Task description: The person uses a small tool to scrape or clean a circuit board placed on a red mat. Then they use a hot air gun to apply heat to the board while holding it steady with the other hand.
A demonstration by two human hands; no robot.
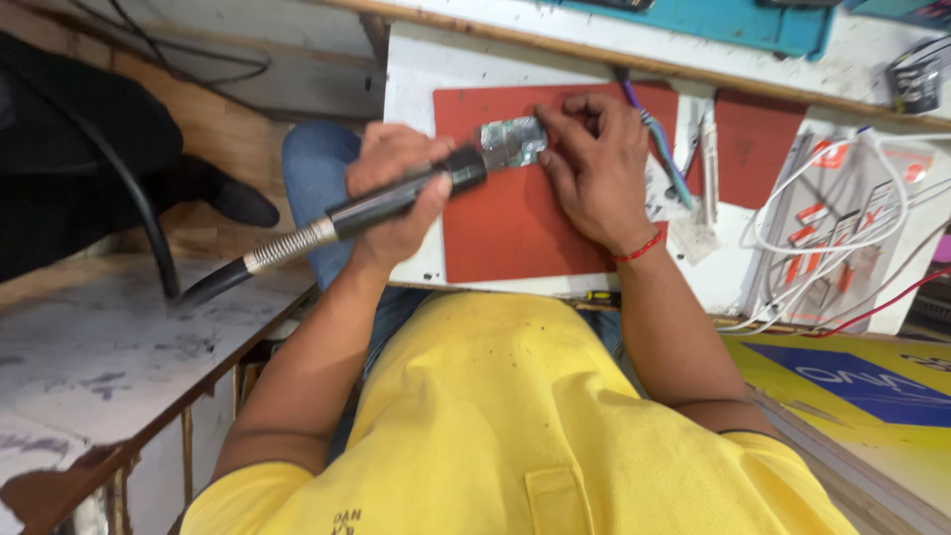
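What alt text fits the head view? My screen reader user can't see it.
A person in a yellow shirt grips a black hot-air tool in the left hand, aiming its nozzle at a small foil-covered board that the right hand steadies on a red mat. White cables lie to the right.

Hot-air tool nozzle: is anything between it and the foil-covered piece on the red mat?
Nothing visible. The left hand grips the hot-air tool with its nozzle right at the foil-covered piece on the red mat. The right hand presses the piece from its far side, not between them.
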